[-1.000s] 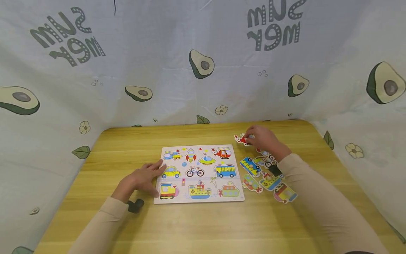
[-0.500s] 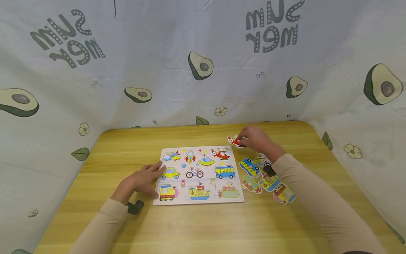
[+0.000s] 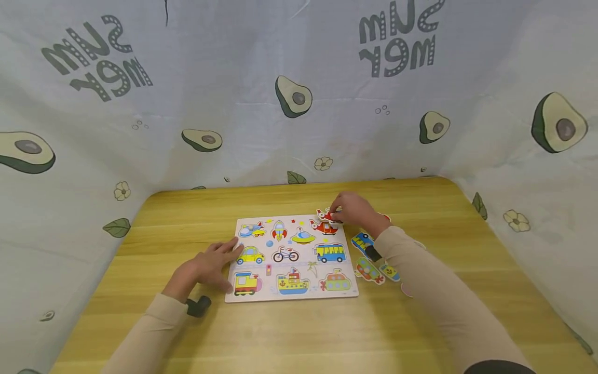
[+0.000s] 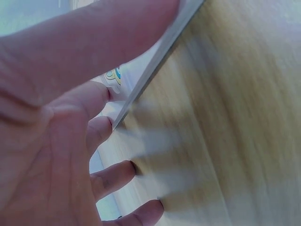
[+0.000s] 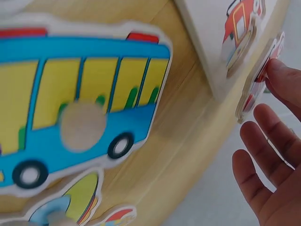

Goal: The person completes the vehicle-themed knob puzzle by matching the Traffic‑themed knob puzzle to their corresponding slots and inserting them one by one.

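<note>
A wooden peg puzzle board printed with vehicles lies flat on the table. My left hand rests along its left edge, fingers spread, with the thumb at the board's rim in the left wrist view. My right hand pinches a red helicopter puzzle piece between thumb and fingers. In the head view the piece is at the board's top right corner, just behind the printed helicopter. From the right wrist, the helicopter piece appears tilted and apart from the board. My right hand hides part of it.
Right of the board lie loose pieces: a blue bus, a green submarine and a boat. My right forearm covers others. An avocado-print cloth hangs behind the wooden table.
My right hand has carried the helicopter piece leftward from beyond the loose pieces to the board's top right corner. The left hand stays on the board's left edge.
</note>
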The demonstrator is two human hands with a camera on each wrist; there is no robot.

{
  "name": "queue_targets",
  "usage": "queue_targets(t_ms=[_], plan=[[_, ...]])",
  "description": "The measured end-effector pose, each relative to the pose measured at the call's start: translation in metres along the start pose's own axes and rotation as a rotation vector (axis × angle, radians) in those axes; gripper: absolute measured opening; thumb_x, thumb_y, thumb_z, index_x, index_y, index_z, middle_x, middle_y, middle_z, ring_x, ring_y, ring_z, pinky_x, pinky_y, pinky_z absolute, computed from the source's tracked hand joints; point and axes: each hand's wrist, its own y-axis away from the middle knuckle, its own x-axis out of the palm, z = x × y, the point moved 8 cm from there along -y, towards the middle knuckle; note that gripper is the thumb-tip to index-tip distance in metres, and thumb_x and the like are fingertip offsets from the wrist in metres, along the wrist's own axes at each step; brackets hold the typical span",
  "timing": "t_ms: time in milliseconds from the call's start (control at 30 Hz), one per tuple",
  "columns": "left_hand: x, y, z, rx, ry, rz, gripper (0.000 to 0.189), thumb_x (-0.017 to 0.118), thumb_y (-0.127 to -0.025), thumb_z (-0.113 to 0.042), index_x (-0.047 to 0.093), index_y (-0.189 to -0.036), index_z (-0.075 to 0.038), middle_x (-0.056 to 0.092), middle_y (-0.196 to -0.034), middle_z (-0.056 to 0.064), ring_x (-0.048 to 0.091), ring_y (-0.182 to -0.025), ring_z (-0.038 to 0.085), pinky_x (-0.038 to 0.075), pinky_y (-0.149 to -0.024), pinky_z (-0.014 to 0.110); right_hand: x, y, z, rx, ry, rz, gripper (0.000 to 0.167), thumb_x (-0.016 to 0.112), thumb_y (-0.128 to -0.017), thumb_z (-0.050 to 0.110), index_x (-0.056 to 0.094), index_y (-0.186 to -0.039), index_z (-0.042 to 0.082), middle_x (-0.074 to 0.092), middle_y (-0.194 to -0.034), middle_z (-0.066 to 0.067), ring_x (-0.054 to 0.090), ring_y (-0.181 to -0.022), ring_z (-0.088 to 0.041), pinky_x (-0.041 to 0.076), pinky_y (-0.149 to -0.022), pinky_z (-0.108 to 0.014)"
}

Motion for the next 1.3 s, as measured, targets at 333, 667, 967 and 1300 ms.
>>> queue_targets(t_ms=[333, 667, 967, 1300], plan=[[-0.001, -0.002, -0.003, -0.004, -0.009, 0.005, 0.103, 0.086, -0.073, -0.031, 0.028, -0.157, -0.018, 0.012, -0.169, 0.01, 0.016, -0.15, 0.048, 0.018, -0.11, 0.078, 0.017, -0.004, 0.01, -0.007, 0.016, 0.053, 0.014, 0.068, -0.092, 0.022, 0.079, -0.096, 0.014, 0.066, -0.11, -0.007, 0.057, -0.093, -0.021, 0.053, -0.082, -0.036], [-0.003, -0.004, -0.004, -0.005, -0.016, 0.001, 0.104, 0.086, -0.073, -0.032, 0.028, -0.158, -0.018, 0.011, -0.169, 0.01, 0.016, -0.15, 0.047, 0.018, -0.111, 0.077, 0.021, -0.004, 0.009, 0.029, -0.062, 0.012, 0.013, 0.069, -0.092, 0.022, 0.078, -0.093, 0.014, 0.066, -0.106, -0.007, 0.056, -0.09, -0.02, 0.051, -0.08, -0.035], [-0.006, 0.004, -0.001, 0.008, -0.012, -0.016, 0.103, 0.086, -0.072, -0.03, 0.029, -0.157, -0.015, 0.013, -0.168, 0.013, 0.017, -0.148, 0.05, 0.018, -0.108, 0.08, 0.024, -0.007, 0.015, 0.069, -0.178, -0.013, 0.011, 0.07, -0.091, 0.018, 0.078, -0.088, 0.012, 0.065, -0.11, -0.009, 0.056, -0.096, -0.023, 0.052, -0.086, -0.036], [0.0, 0.005, -0.004, 0.024, 0.015, -0.014, 0.104, 0.086, -0.071, -0.03, 0.03, -0.157, -0.015, 0.014, -0.168, 0.013, 0.018, -0.147, 0.052, 0.02, -0.107, 0.08, 0.027, 0.005, 0.014, 0.088, -0.178, -0.025, 0.01, 0.071, -0.09, 0.017, 0.078, -0.088, 0.01, 0.062, -0.112, -0.01, 0.056, -0.098, -0.024, 0.052, -0.091, -0.04]])
